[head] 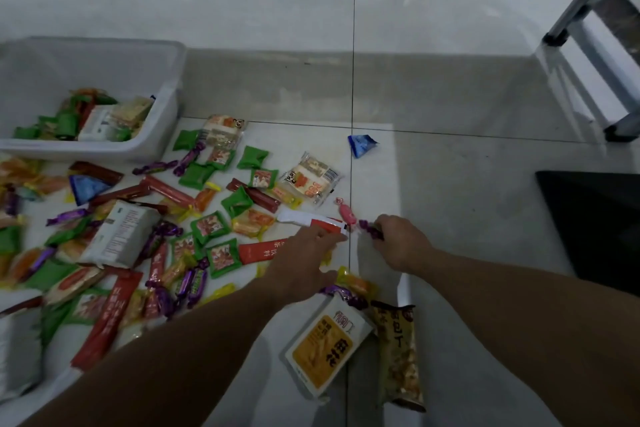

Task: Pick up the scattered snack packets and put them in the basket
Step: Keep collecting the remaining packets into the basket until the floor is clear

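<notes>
Several snack packets lie scattered on the pale tiled floor, left of centre. A white plastic basket [162, 104] stands at the upper left and holds several packets. My left hand [304, 253] reaches over a red and white sachet [311, 220], with its fingers on the sachet's right end. My right hand [398, 243] pinches a purple wrapped candy [369, 228]. A pink candy [347, 215] lies just above, between the two hands. A white and yellow packet [322, 347] and a brown snack bag [398, 354] lie between my forearms.
A blue triangular packet [360, 145] lies alone past the pile. A metal ladder [588, 38] stands at the upper right. A dark mat [595, 222] covers the floor at the right edge. Green, red and orange packets crowd the left side.
</notes>
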Demonstrator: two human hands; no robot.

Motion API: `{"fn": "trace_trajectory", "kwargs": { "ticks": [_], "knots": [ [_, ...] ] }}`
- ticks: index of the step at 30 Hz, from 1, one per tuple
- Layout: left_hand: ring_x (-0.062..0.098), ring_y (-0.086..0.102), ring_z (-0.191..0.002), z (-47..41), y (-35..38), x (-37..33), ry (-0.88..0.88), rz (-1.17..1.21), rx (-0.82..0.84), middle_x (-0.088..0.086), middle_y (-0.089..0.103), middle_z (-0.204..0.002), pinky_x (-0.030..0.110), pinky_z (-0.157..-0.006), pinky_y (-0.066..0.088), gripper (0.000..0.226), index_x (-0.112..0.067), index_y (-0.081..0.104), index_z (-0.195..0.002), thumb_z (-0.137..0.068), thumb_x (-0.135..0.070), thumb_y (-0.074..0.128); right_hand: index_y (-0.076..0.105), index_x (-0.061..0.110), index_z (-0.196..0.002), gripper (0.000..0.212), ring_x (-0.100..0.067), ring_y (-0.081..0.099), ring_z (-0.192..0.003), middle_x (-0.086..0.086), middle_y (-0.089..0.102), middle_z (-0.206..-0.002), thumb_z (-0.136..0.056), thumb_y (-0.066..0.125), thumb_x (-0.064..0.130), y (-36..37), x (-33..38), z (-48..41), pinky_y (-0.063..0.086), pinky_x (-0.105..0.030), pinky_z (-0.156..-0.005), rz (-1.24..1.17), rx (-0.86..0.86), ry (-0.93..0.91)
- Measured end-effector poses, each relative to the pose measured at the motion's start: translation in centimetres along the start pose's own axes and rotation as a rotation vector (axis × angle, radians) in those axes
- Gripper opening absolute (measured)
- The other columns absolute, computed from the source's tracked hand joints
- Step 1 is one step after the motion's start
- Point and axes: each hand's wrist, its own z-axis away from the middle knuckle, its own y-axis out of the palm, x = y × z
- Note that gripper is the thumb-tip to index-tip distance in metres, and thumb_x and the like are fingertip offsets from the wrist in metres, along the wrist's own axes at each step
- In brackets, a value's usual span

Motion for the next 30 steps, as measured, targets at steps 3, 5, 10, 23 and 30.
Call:
{"fn": "trace_trajectory", "kwargs": {
  "ticks": [3,5,10,23,30],
  "knots": [
    [0.017,0.041,-0.113,-0.4,0.4,-0.3,0.080,-0.089,0.089,0.001,0.045,-0.123,0.029,-0.091,0.040,0.069,-0.033,0.045,-0.139,-0.077,-0.040,0.074,0.062,0.004,-0.100,0.015,-0.033,0.061,-0.091,-0.017,0.064,-0.100,-0.091,0.060,0.015,-0.9,0.0,-0.4,0.050,-0.039,-0.077,-0.172,-0.077,0.034],
    [0.015,0.037,-0.107,-0.7,0.6,-0.3,0.156,-0.165,0.132,0.000,0.044,-0.118,0.029,-0.086,0.038,0.068,-0.034,0.047,-0.137,-0.075,-0.041,0.075,0.063,0.005,-0.096,0.013,-0.033,0.063,-0.085,-0.017,0.065,-0.094,-0.089,0.064,0.015,-1.3,-0.3,-0.6,0.053,-0.042,-0.076,-0.260,-0.100,0.056],
    [0.015,0.033,-0.107,-1.0,0.8,-0.7,0.265,-0.316,0.192,-0.001,0.043,-0.121,0.030,-0.085,0.034,0.059,-0.038,0.047,-0.135,-0.080,-0.044,0.068,0.064,0.008,-0.090,0.008,-0.032,0.066,-0.080,-0.017,0.067,-0.088,-0.086,0.068,0.015,-1.4,-1.1,-0.6,0.056,-0.044,-0.077,-0.350,-0.108,0.116],
    [0.018,0.041,-0.104,-2.4,2.0,-1.3,0.223,-0.304,0.066,0.002,0.050,-0.110,0.034,-0.083,0.037,0.044,-0.022,0.058,-0.117,-0.085,-0.052,0.058,0.058,0.014,-0.112,0.028,-0.024,0.060,-0.083,-0.010,0.064,-0.101,-0.086,0.070,0.016,-1.7,-0.8,-0.6,0.047,-0.026,-0.070,-0.443,-0.159,0.112],
    [0.018,0.045,-0.096,-2.7,1.6,-1.4,0.009,-0.200,-0.007,0.001,0.056,-0.102,0.033,-0.079,0.039,0.028,-0.019,0.056,-0.094,-0.082,-0.043,0.064,0.057,0.015,-0.114,0.030,-0.024,0.061,-0.083,-0.010,0.063,-0.101,-0.086,0.070,0.014,-1.8,-0.3,-0.7,0.052,-0.031,-0.072,-0.481,-0.174,0.108]
  ]
}}
